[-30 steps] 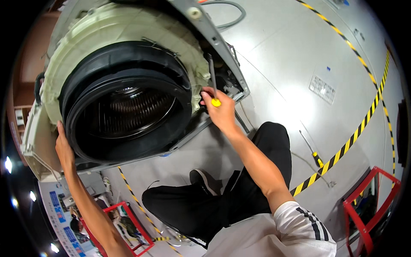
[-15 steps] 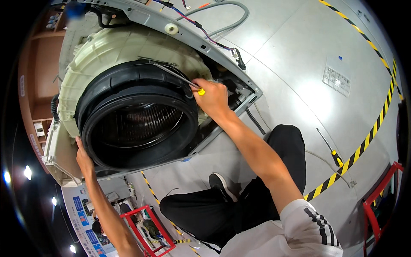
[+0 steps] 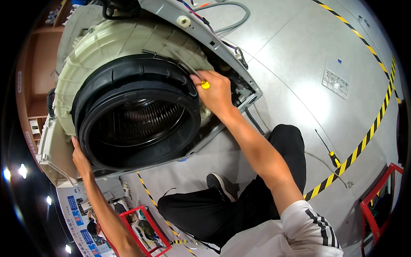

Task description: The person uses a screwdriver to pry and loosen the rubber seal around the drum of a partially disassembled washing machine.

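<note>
The right hand (image 3: 216, 92) is closed around a screwdriver (image 3: 205, 85), its handle mostly hidden; the shaft slants up and left beside the upper right of a black rubber ring (image 3: 128, 77), tip hard to make out. The left hand (image 3: 80, 159), fingers extended, is at the ring's left; I cannot tell whether it grips.

The shirt (image 3: 265, 237) is white, its short, loose sleeve (image 3: 295, 218) crossed by black stripes (image 3: 320, 225). The trousers (image 3: 289, 156) are plain black. The one visible shoe (image 3: 214, 184) looks black, though shadow makes that uncertain, with a pale sole. Left hand (image 3: 80, 157), right hand (image 3: 216, 92) and both forearms (image 3: 261, 154) are bare.
</note>
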